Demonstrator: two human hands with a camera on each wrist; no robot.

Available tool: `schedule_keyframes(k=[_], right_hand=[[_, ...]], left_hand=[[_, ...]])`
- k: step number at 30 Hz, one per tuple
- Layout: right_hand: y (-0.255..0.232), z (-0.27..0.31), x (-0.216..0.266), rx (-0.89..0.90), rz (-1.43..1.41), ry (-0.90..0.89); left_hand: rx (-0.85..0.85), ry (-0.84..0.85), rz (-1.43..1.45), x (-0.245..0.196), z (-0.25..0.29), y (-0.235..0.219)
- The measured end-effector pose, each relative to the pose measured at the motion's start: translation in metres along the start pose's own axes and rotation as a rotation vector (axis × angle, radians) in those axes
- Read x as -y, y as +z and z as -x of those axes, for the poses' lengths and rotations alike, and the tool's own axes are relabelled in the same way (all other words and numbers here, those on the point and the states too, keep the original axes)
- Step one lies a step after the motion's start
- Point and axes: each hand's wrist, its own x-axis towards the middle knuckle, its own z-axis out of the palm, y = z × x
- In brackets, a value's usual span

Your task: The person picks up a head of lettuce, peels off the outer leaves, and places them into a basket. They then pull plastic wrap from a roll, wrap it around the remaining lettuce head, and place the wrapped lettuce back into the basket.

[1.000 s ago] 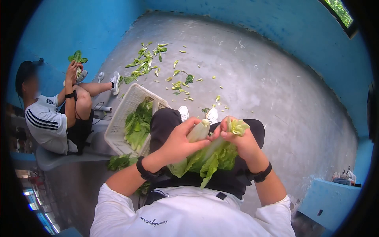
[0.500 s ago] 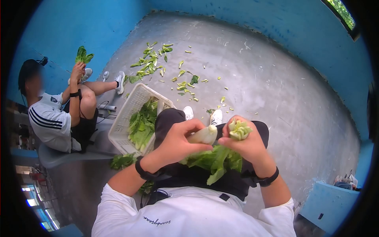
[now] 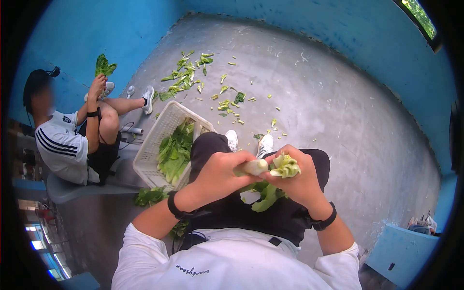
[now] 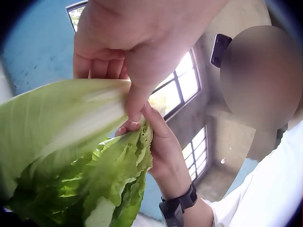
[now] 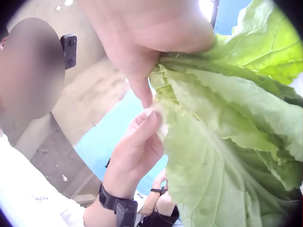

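In the head view my left hand point(image 3: 222, 175) grips a pale, thick-stemmed head of leafy greens point(image 3: 255, 167), its round white stem end pointing right. The left wrist view shows its broad light-green leaf point(image 4: 57, 113) hanging below the fingers. My right hand point(image 3: 300, 180) holds a bunch of green leaves point(image 3: 286, 166) with their ragged pale ends bundled together at the top. In the right wrist view wide crinkled leaves point(image 5: 213, 151) hang from that hand. The two hands are close together over the lap, thumb tips near each other.
A white plastic basket point(image 3: 145, 162) of leafy greens point(image 3: 175, 155) stands at the left, with more greens point(image 3: 151, 195) beside it. Torn leaves point(image 3: 182, 81) and scraps lie scattered on the grey floor point(image 3: 309, 92). Another person point(image 3: 63, 140) sits at the left holding greens.
My hands have come closer together, the white stem end now right beside the bunch in the right hand. The head of greens has turned toward the right; the leaves hang lower over the lap.
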Motion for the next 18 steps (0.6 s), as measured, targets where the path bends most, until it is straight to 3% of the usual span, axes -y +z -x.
schedule_keyframes(k=[7,11,18], right_hand=[[-0.005,-0.001,-0.004,0.047,0.001,-0.038],[-0.003,-0.002,0.001,0.025,0.045,0.005],[-0.011,-0.004,0.015,0.183,0.115,0.018]], left_hand=[[0.096,0.126,-0.088,-0.002,-0.003,-0.011],[0.061,0.244,-0.214,-0.003,-0.004,-0.017],[0.042,0.365,-0.495,-0.012,0.0,-0.033]])
